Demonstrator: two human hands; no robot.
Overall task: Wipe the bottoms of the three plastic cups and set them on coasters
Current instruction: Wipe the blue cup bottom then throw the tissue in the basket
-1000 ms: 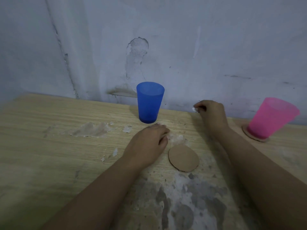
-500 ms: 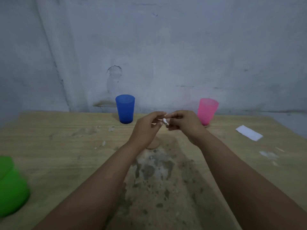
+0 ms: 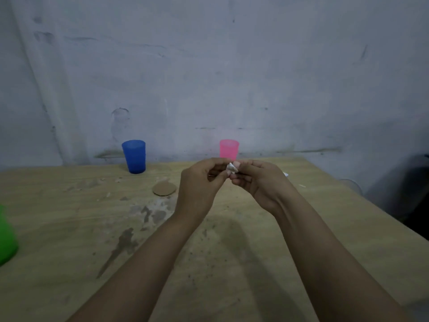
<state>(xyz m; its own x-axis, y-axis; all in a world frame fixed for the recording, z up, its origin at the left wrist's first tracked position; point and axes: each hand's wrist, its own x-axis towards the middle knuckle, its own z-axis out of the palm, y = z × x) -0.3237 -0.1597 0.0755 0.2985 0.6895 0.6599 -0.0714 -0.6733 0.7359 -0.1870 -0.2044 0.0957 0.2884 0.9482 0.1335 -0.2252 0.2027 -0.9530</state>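
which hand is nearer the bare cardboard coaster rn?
Left. The left hand is just right of the cardboard coaster, raised above the table. The right hand is farther right, beyond the left, both pinching a small white wad.

Blue cup [image 3: 134, 156], pink cup [image 3: 229, 149] upright; coaster [image 3: 164, 188] bare (green cup [image 3: 5, 237] cropped).

Both hands are up over the wooden table [image 3: 255, 263], left hand [image 3: 202, 184] and right hand [image 3: 257, 182] pinching a tiny white wad [image 3: 232, 168] between the fingertips. Blue cup [image 3: 134, 156] stands far left by the wall, pink cup [image 3: 229, 149] far behind the hands, bare coaster [image 3: 164, 188] between them, green cup [image 3: 5, 235] at the near left edge.
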